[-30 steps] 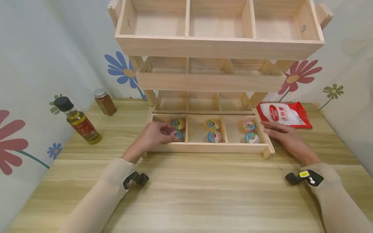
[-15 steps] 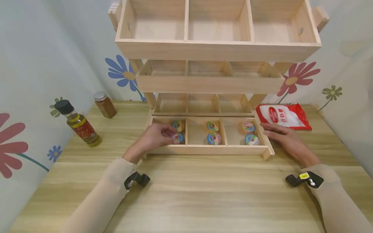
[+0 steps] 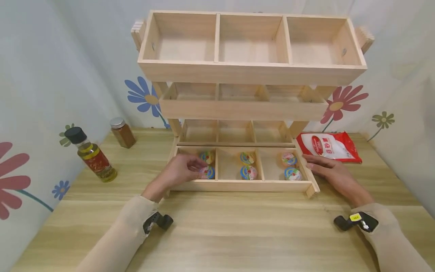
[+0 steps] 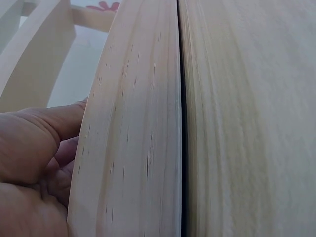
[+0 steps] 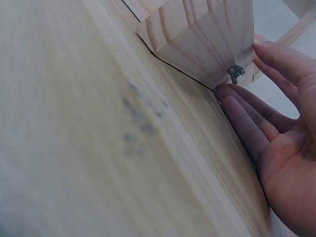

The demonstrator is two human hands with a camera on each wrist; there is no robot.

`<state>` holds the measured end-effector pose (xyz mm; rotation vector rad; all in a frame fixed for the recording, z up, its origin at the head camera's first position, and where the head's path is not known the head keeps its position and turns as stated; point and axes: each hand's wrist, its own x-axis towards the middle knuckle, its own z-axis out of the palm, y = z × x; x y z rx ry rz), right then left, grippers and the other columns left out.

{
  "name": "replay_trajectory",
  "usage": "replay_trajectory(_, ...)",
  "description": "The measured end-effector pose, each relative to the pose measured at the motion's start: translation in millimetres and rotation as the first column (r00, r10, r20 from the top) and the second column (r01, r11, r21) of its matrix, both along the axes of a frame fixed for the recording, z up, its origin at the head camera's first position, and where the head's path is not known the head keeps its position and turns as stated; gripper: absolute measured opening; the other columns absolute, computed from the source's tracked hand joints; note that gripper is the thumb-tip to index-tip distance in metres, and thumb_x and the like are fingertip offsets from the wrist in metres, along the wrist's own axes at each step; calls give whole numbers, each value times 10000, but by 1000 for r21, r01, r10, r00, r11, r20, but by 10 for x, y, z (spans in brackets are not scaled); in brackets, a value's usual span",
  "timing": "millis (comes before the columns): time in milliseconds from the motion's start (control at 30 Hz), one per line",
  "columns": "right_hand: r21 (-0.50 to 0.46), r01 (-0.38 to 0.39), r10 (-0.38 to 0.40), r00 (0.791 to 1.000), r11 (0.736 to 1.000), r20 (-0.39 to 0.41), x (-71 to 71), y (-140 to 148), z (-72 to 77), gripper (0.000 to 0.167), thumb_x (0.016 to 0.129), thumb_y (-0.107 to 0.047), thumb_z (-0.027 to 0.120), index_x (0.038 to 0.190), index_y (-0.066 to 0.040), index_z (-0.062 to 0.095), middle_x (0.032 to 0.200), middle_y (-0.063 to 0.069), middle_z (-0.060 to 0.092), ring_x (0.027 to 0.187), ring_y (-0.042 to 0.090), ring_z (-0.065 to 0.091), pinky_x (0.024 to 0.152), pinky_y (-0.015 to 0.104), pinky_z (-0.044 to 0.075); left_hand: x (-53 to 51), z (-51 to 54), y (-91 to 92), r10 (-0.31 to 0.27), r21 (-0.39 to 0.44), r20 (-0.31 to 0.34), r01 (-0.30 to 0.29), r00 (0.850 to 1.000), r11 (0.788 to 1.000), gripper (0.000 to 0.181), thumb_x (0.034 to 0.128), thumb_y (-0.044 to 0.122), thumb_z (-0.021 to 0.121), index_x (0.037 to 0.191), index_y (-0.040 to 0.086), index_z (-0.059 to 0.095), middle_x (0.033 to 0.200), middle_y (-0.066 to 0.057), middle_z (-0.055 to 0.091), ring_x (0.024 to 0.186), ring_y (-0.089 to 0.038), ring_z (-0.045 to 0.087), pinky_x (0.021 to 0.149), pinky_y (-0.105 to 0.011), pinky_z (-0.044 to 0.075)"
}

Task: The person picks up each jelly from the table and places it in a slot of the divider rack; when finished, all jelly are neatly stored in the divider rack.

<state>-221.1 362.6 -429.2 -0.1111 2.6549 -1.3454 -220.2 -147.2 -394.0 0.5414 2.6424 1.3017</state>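
My left hand (image 3: 181, 172) reaches into the left compartment of the lowest tray of a wooden rack (image 3: 251, 73). Its thumb and fingers pinch the left side of a small jelly cup (image 3: 208, 172) with a printed lid. Right behind that stands another jelly cup (image 3: 207, 156). In the left wrist view the front board (image 4: 133, 128) hides the fingertips. My right hand (image 3: 334, 175) rests against the rack's right end, its fingers fairly straight; in the right wrist view they touch the wooden foot (image 5: 197, 39) beside a metal wing nut (image 5: 236, 73).
Jelly cups (image 3: 249, 172) stand in pairs in the middle and right compartments. A red and white bag (image 3: 327, 146) lies behind my right hand. To the left stand an oil bottle (image 3: 93, 156) and a jar (image 3: 123, 133) with brown contents.
The head view has tilted up, so everything sits lower in it. The front left jelly cup has shifted slightly toward the divider, showing more of its lid. My right hand stays against the rack.
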Motion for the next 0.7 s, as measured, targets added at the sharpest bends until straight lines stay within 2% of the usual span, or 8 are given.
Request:
replay_trajectory(67,2,-2,2,1000,1000,-6,-4,6,-11,680,1043,-570,600,1600,-193,504,1648,154,425,1479,398,350,1135,593,348,1,1,-3,-2,2,-4,2,1000,1000,283,909,113,861,1164,28,772,1068,-79,758,1003,-269,729,848,-405,612)
replay_trajectory(267,-8,-3,3,1000,1000,-19,-19,10,-28,671,1049,-549,604,1598,-177,505,1636,158,442,1475,396,359,1111,514,381,6,14,-17,-10,15,2,10,1000,1000,262,913,47,833,1165,17,768,1071,-87,753,1005,-280,734,860,-404,615)
replay_trajectory(467,-26,-3,2,1000,1000,-26,-24,-5,-46,677,1048,-541,608,1596,-159,501,1641,189,422,1478,432,334,1134,620,351,-5,9,-34,-14,18,-5,14,1000,1000,259,905,39,836,1156,15,773,1061,-81,757,988,-273,739,823,-388,618)
replay_trajectory(700,-19,-2,1,998,1000,-57,-44,16,-58,643,1052,-517,617,1577,-157,531,1614,168,469,1465,385,368,1078,488,385,-9,8,-25,-11,32,9,11,1000,999,271,900,47,845,1159,9,775,1075,-91,767,1001,-285,748,793,-372,622)
